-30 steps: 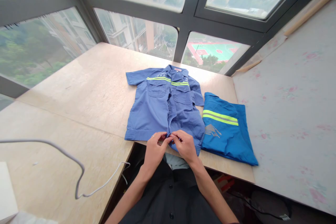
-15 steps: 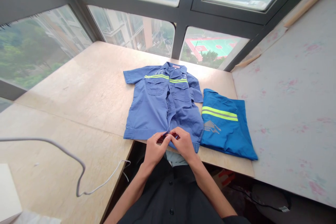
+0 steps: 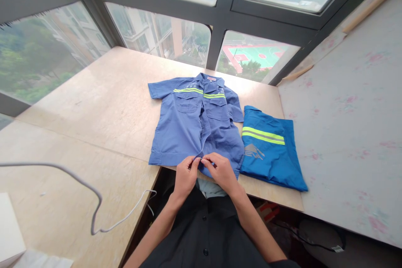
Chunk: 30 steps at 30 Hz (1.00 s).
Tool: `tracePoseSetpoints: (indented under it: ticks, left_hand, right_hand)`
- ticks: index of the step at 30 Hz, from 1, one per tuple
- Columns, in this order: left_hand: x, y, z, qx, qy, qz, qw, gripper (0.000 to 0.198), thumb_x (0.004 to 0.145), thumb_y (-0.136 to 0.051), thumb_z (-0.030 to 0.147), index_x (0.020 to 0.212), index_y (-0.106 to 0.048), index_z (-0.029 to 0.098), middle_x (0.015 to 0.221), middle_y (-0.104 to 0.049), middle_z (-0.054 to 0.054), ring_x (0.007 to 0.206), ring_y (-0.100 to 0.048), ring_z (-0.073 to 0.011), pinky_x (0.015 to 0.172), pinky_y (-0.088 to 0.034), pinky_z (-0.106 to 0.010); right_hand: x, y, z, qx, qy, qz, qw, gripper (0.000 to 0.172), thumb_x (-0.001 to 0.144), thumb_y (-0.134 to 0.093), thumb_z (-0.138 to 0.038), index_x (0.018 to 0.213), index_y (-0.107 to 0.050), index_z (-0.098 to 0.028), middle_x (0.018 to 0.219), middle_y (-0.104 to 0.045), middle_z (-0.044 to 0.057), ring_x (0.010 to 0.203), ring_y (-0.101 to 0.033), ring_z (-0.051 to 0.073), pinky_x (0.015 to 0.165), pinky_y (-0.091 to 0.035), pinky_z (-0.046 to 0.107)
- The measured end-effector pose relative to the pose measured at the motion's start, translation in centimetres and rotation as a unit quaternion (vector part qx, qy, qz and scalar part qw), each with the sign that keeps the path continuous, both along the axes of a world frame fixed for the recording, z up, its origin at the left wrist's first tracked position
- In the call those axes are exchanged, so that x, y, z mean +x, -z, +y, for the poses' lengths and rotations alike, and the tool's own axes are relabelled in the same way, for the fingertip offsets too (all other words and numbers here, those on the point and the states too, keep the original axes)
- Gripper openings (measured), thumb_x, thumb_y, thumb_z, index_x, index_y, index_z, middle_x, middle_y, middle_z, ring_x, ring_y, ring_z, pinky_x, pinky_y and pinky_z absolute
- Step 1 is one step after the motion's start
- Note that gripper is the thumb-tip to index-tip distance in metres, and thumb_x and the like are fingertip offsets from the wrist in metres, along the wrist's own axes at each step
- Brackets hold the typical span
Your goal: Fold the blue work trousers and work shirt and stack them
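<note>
Spread face up on the ledge lies a blue short-sleeved work shirt, its collar toward the window and its hem toward me. Yellow-green reflective stripes cross its chest above two flap pockets. At the bottom of the front opening, my left hand pinches the shirt's edge between thumb and fingers. Close beside it, my right hand pinches the other front edge, fingertips nearly touching the left ones. Whatever small fastening may be between the fingertips is too hidden to make out.
A brighter blue garment, folded, with a reflective stripe, lies right of the shirt against the papered wall. A grey cable loops over the wooden ledge at left, near a white box. Windows rise behind.
My fingertips have shifted slightly at the hem, and the thumbs have drawn a little apart. The view has moved slightly. The shirt and the folded garment stay in place.
</note>
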<state>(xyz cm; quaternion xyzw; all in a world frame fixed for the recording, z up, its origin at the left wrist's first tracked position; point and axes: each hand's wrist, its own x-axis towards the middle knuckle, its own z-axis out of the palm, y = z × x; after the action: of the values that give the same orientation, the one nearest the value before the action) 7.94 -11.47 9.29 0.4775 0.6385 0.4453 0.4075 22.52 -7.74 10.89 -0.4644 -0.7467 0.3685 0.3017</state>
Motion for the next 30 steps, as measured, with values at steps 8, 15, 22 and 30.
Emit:
tracePoseSetpoints:
  ticks: [8, 15, 22, 30]
  left_hand:
    - [0.0, 0.7, 0.0, 0.039, 0.035, 0.02, 0.998, 0.028, 0.093, -0.051, 0.036, 0.087, -0.069, 0.015, 0.079, -0.067, -0.003, 0.072, -0.059, -0.0144, 0.069, -0.044, -0.023]
    - [0.0, 1.1, 0.4, 0.056, 0.013, 0.031, 0.998, 0.024, 0.091, -0.055, 0.033, 0.09, -0.071, 0.017, 0.086, -0.07, -0.004, 0.078, -0.063, -0.0154, 0.073, -0.047, -0.024]
    - [0.6, 1.4, 0.4, 0.027, -0.021, -0.002, 0.999, 0.025, 0.09, -0.056, 0.036, 0.09, -0.07, 0.016, 0.085, -0.07, -0.004, 0.076, -0.062, -0.0156, 0.072, -0.048, -0.026]
    - [1.1, 1.5, 0.6, 0.012, -0.039, -0.037, 0.999, 0.026, 0.088, -0.057, 0.038, 0.09, -0.069, 0.015, 0.084, -0.069, -0.005, 0.075, -0.062, -0.0162, 0.072, -0.048, -0.026]
  right_hand:
    - [0.1, 0.0, -0.2, 0.076, 0.0, -0.068, 0.995, 0.018, 0.096, -0.049, -0.022, 0.086, -0.063, -0.017, 0.084, -0.064, 0.005, 0.077, -0.059, 0.016, 0.073, -0.043, 0.027]
    - [0.3, 0.2, 0.1, 0.097, 0.001, -0.078, 0.992, 0.02, 0.096, -0.046, -0.023, 0.084, -0.062, -0.018, 0.081, -0.062, 0.004, 0.075, -0.057, 0.015, 0.072, -0.041, 0.025]
    - [0.6, 0.5, 0.6, 0.084, 0.001, -0.063, 0.994, 0.019, 0.095, -0.048, -0.023, 0.084, -0.061, -0.018, 0.081, -0.062, 0.004, 0.075, -0.057, 0.015, 0.071, -0.04, 0.025]
    - [0.9, 0.7, 0.9, 0.022, 0.025, 0.024, 0.999, 0.021, 0.094, -0.05, -0.028, 0.079, -0.062, -0.018, 0.078, -0.062, 0.004, 0.073, -0.056, 0.015, 0.068, -0.042, 0.026]
